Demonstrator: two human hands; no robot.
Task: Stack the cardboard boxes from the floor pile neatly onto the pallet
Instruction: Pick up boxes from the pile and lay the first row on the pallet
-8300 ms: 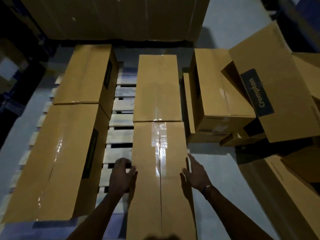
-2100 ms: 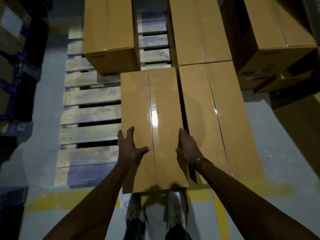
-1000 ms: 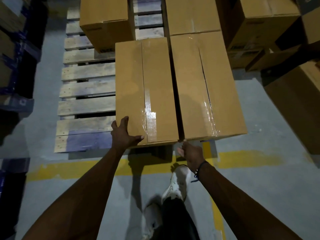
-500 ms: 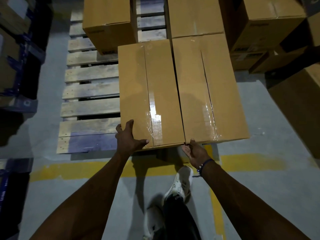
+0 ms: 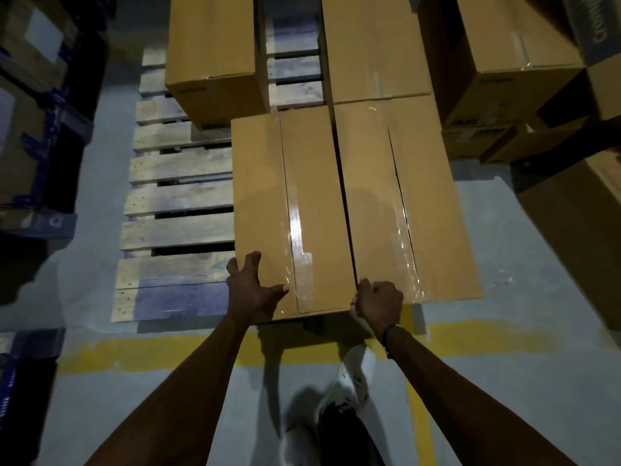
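A long taped cardboard box [image 5: 289,210] lies on the wooden pallet [image 5: 174,200], pressed side by side against a second long box [image 5: 403,196] on its right. My left hand [image 5: 250,290] grips the taped box's near left corner, thumb on top. My right hand [image 5: 378,302] is curled at the near right corner, where the two boxes meet. Two more boxes [image 5: 211,52] [image 5: 373,45] stand further back on the pallet.
The floor pile of boxes [image 5: 504,58] rises at the right, with one large box [image 5: 584,230] close by. Dark blue racking with cartons [image 5: 37,129] lines the left. A yellow floor line [image 5: 168,348] runs under my feet [image 5: 349,381].
The taped box was carried over and set down on the pallet beside the right box. Since half a second ago, my right hand has curled tighter at its corner; the box has barely shifted.
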